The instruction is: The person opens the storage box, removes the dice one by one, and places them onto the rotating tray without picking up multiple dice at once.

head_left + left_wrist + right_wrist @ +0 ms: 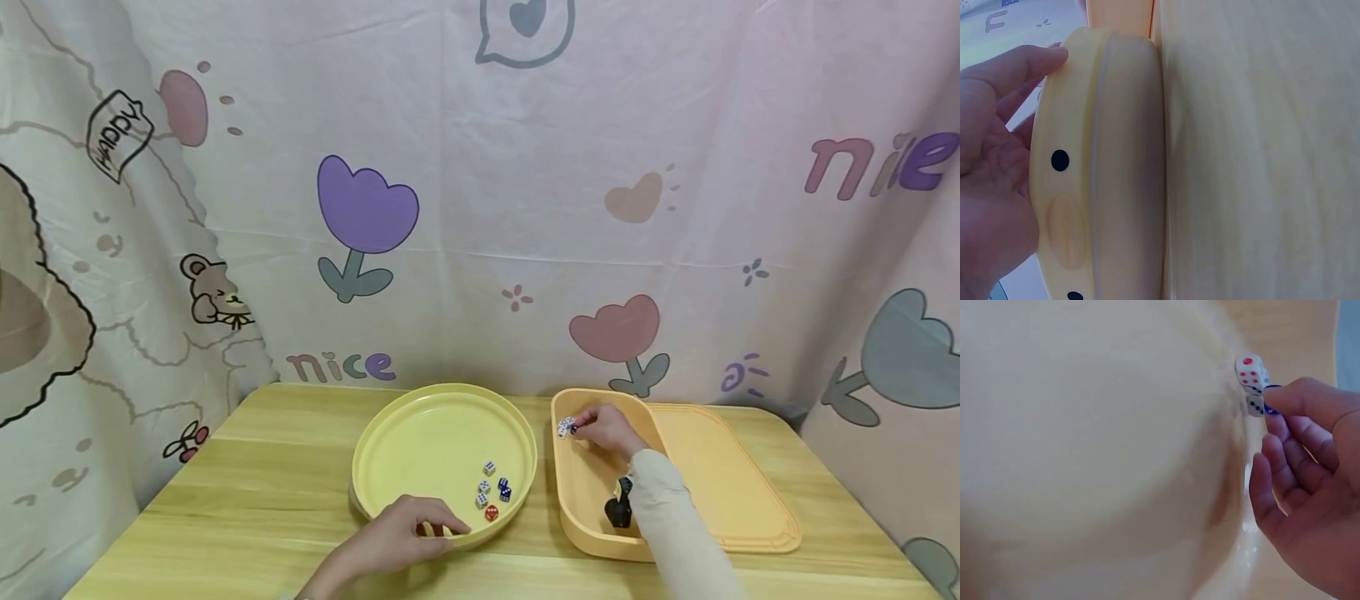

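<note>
From where I stand, the person's left hand (401,533) pinches the near rim of a round, pale yellow tray (401,396), the thumb against the outer wall and the fingers reaching over the edge. Toward the right inside that tray lie three small white dice (483,486), with two dark blue dice (505,494) just beside them and one red die (491,513) nearest the rim. The right hand (609,430) reaches into the far left corner of an orange, rounded, oblong container (600,546), thumb and finger clamped on a small blue die with pale pips (1274,406). Right up against that die sits a little cluster of white dice with coloured pips (1249,370); I can't tell exactly how many. Nearer the person, in the same container, is a black object with a yellowish patch (619,510), partly hidden by the cream sleeve (678,521). A flat orange panel with rounded corners (727,475) lies just right of the container. Everything rests on a light wood-grain table (255,467) before a pale printed curtain (465,208).
</note>
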